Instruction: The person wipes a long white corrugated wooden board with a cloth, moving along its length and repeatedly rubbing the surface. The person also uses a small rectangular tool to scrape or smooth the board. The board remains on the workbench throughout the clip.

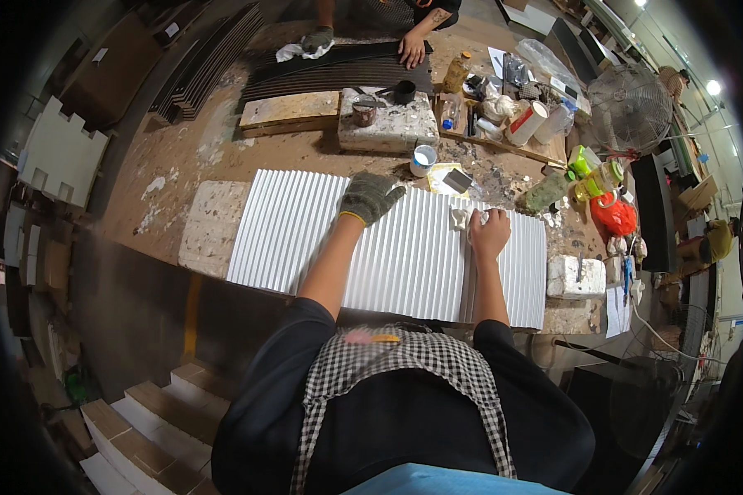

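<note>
A white ridged panel [297, 223] lies across the table in front of me. My left hand [373, 198], in a dark grey-green knit glove, rests flat on the panel near its far edge, fingers pointing right. My bare right hand [489, 233] is closed on a crumpled white cloth [461, 218], pressed against the ridges right of the middle. Just past the far edge stand a small cup of white paint [423, 160] and a yellow-white sheet with a dark sanding pad [457, 181] on it.
Across the table [140, 190] a person's gloved hand [316, 38] holds a white rag over dark ridged panels [338, 74]. A foam block [388, 124] carries a can and a black cup. Bottles [598, 181], a red bag [613, 214] and a fan [630, 107] stand right.
</note>
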